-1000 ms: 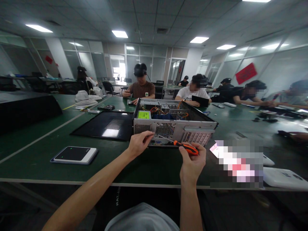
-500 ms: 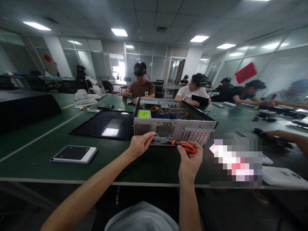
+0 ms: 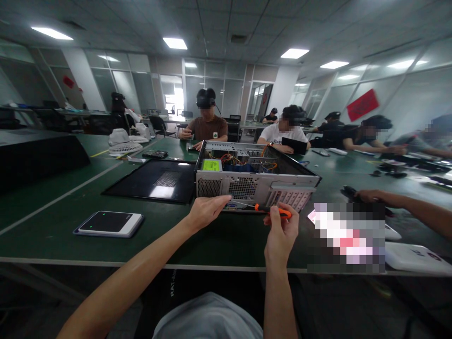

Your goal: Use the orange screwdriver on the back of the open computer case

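Note:
An open computer case point(image 3: 254, 181) lies on the green table point(image 3: 52, 221) with its rear panel facing me and coloured cables showing inside. My right hand point(image 3: 281, 231) is closed on the orange and black handle of a screwdriver point(image 3: 271, 210), whose shaft points left toward the panel. My left hand point(image 3: 206, 210) is pinched shut at the shaft's tip, against the lower rear panel. What the fingers pinch is too small to make out.
The black side panel point(image 3: 158, 181) lies flat left of the case. A white and black device point(image 3: 109, 222) sits at front left. A white box point(image 3: 416, 258) rests at far right, where another person's arm point(image 3: 406, 205) reaches in. Several people sit across the table.
The screwdriver has levelled slightly and my hands shifted a little. Another person's arm has reached further in from the right. The view tipped down slightly.

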The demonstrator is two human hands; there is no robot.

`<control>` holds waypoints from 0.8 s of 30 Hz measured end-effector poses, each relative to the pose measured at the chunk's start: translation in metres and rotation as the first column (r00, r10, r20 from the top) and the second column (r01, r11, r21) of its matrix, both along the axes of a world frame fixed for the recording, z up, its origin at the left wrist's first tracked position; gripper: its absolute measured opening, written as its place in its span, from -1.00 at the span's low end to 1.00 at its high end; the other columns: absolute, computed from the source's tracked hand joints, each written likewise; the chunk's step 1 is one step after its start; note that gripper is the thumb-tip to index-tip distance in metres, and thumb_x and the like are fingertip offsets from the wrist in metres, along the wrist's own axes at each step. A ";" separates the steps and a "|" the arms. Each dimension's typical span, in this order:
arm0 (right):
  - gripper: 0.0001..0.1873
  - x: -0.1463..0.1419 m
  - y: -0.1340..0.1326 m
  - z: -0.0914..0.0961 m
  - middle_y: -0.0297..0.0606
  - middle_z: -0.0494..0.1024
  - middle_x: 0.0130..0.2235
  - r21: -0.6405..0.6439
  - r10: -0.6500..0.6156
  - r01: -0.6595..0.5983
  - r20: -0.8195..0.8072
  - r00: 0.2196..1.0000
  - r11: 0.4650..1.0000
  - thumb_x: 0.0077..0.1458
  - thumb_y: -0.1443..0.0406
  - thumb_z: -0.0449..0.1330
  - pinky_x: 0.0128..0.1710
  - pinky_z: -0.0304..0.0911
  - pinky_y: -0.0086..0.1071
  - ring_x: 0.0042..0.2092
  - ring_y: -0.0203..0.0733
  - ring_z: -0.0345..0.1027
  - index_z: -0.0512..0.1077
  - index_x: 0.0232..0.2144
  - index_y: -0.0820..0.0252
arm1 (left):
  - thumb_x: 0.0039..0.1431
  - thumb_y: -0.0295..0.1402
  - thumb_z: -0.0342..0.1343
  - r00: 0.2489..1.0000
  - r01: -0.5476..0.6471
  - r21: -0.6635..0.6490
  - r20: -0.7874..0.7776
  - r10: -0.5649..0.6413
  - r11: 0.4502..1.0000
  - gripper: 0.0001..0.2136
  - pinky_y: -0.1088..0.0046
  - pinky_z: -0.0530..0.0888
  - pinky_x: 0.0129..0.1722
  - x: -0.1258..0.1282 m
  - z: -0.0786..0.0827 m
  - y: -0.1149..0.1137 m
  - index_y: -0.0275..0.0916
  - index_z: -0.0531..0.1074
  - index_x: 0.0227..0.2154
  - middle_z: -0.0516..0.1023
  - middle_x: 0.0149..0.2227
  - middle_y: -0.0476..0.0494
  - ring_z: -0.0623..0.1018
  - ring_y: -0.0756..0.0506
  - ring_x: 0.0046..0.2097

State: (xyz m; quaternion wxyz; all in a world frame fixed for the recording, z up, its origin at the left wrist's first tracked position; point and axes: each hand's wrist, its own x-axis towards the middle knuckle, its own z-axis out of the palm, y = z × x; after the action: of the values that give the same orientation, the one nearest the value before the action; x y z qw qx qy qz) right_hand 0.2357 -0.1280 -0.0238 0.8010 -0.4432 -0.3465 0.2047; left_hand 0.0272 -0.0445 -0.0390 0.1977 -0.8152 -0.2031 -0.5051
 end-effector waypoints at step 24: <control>-0.64 -0.009 -0.044 -0.019 -0.37 0.54 -0.32 -0.367 0.723 -0.650 0.536 0.436 0.665 0.01 0.26 0.50 -0.15 0.30 -0.35 -0.27 -0.25 0.41 0.62 -0.10 0.08 | 0.42 -0.55 -0.14 0.786 -0.154 0.059 -0.597 0.158 0.986 -0.44 0.54 0.48 -0.41 -0.036 -0.012 0.006 -0.20 -0.02 0.43 0.69 -0.17 -0.07 0.63 -0.01 -0.35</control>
State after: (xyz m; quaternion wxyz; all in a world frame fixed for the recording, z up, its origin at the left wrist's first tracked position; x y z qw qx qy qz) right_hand 0.2268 -0.1718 -0.0433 0.4523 -0.3465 -0.7364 0.3648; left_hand -0.0088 -0.0386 -0.0507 0.2956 -0.9127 -0.1951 -0.2039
